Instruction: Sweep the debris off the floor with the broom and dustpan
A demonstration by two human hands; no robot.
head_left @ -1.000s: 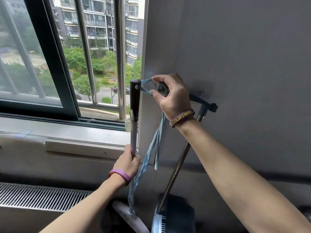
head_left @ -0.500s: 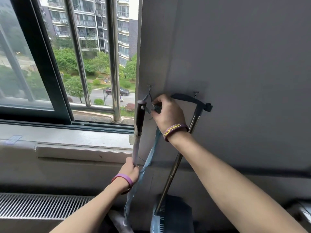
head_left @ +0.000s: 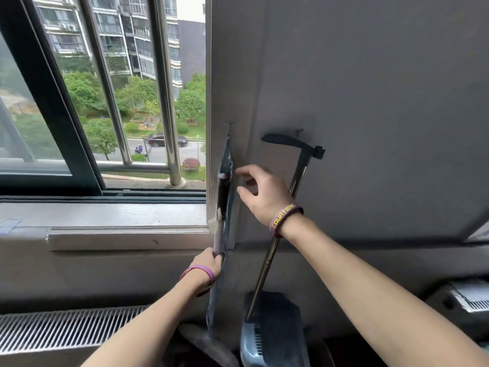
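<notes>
Broom stands upright against the grey wall near centre, its blue strap hung on a nail. Left hand at 6 o'clock is closed around its pole. Right hand at 3 o'clock is loosely open, fingertips just beside the strap, holding nothing. Dustpan hangs further right, toward 4 o'clock.

The grey wall carries two small nails; the broom's blue strap hangs from the left, the metal-handled dustpan from the right.
</notes>
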